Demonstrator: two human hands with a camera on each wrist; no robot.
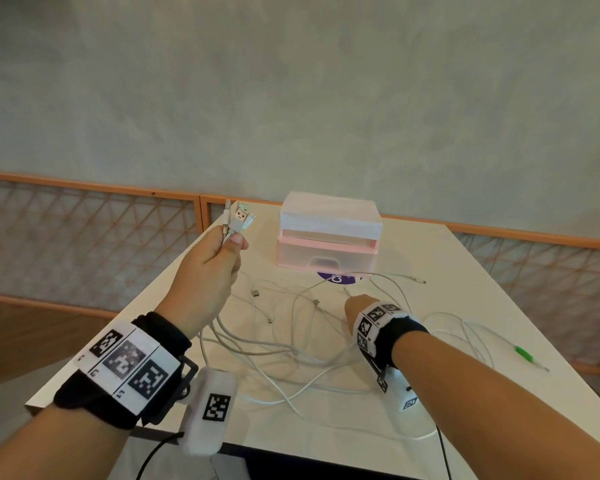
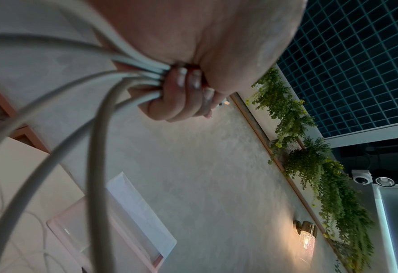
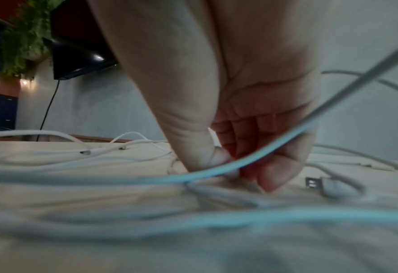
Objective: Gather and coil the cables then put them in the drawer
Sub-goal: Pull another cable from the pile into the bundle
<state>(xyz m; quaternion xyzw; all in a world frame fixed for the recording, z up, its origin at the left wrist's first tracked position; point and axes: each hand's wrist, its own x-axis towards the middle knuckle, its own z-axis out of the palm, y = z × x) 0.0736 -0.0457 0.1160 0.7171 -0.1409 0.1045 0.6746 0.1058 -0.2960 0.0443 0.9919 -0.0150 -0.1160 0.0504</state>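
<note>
The left hand point(image 1: 207, 268) grips several cable ends point(image 1: 238, 220) in curled fingers point(image 2: 181, 103). The right hand point(image 1: 359, 306) pinches one cable point(image 3: 216, 172) on the table point(image 1: 447, 271) between thumb and fingertips point(image 3: 275, 177).

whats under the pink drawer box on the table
A purple round sticker with white lettering pokes out from under the front edge of the pink drawer box. The box covers most of it, so the lettering is unreadable.

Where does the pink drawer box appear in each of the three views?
Head: drawer box at centre, at the far end of the table.
Left wrist: lower left, tilted, behind the cables.
Right wrist: not in it.
Shared landmark: the white cables on the table.
</note>
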